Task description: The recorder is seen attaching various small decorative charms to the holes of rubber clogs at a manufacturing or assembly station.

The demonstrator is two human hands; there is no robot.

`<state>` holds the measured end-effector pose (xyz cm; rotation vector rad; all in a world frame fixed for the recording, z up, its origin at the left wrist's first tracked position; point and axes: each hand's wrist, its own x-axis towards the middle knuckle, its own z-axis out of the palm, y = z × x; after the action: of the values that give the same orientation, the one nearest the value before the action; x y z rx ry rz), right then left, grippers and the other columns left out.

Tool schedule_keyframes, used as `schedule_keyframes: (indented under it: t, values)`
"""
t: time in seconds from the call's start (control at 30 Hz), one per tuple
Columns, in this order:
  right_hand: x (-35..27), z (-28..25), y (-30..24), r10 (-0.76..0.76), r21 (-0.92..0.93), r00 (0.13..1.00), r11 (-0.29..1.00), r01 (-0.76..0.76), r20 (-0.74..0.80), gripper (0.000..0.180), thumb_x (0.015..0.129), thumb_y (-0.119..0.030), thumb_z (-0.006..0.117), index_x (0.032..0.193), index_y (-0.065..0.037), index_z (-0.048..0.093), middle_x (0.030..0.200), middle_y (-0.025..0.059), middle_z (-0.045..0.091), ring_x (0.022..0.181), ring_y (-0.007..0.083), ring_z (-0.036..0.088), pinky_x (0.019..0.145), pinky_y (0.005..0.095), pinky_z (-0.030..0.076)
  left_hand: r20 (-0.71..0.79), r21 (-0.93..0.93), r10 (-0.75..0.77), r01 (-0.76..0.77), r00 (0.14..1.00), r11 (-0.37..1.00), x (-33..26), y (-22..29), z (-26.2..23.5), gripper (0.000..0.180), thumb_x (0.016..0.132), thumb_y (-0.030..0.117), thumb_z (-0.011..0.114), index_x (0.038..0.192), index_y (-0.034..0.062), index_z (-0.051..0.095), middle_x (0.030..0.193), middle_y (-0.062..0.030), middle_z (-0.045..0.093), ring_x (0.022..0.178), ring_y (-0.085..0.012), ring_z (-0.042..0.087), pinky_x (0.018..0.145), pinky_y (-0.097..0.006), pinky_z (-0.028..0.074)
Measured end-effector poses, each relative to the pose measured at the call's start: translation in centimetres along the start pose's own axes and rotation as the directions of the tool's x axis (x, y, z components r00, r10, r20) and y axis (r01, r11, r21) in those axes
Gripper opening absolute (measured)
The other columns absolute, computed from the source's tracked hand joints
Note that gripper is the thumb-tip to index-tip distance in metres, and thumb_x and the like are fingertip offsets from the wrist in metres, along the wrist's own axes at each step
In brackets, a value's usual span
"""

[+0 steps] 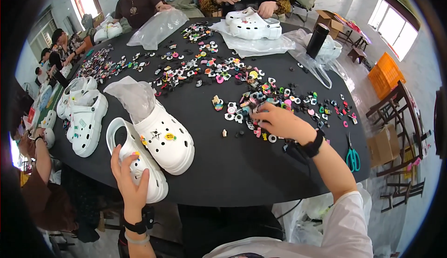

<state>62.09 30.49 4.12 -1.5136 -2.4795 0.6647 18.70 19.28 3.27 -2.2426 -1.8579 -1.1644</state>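
Note:
My left hand (pixel 130 186) is closed around the near white clog (pixel 156 190), thumb on one side and fingers along the other. A few small charms sit on its upper. Touching it on the right is a second white clog (pixel 174 158), with charms on top and a clear plastic bag (pixel 132 100) stuffed in its opening. My right hand (pixel 284 124) reaches into a loose pile of colourful shoe charms (pixel 265 90). Its fingers are bent and pressed together at the tips among the charms; what they hold is too small to make out.
Teal-handled scissors (pixel 353 159) lie at the right table edge. A black bottle (pixel 317 40) stands far right. More white clogs (pixel 88 123) stand at left, others (pixel 253 27) across the table before a seated person. Other people work at left. An orange crate (pixel 386 75) stands beyond the table.

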Motion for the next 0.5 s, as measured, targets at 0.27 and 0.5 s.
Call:
schedule_keyframes:
  t: [0.27,0.5]
  values:
    - [3.6,-2.7,5.2,0.088,-0.233,0.901,0.951,-0.203,-0.425,0.038,0.091,-0.015,0.059,0.128,-0.014,0.062,0.138,0.0170,0.051,0.113,0.0364,0.060,0.097,0.0429,0.049,-0.011,-0.019,0.017,-0.017,1.000,1.000,0.1,0.2,0.6,0.042,0.076,0.008,0.071,0.115,0.0054,0.056,0.150,-0.0220,0.033,0.139,-0.0419,0.032,0.111,-0.050,0.028]
    - [-3.7,-7.9,9.0,0.200,0.074,0.888,0.980,-0.186,-0.415,0.041,0.094,-0.016,0.062,0.134,-0.010,0.056,0.130,0.0136,0.057,0.101,0.0226,0.064,0.086,0.0320,0.053,0.005,-0.009,0.012,-0.012,1.000,1.000,0.1,0.0,0.1,0.041,0.077,0.009,0.069,0.116,0.0057,0.056,0.150,-0.0231,0.033,0.139,-0.0422,0.032,0.111,-0.050,0.027]
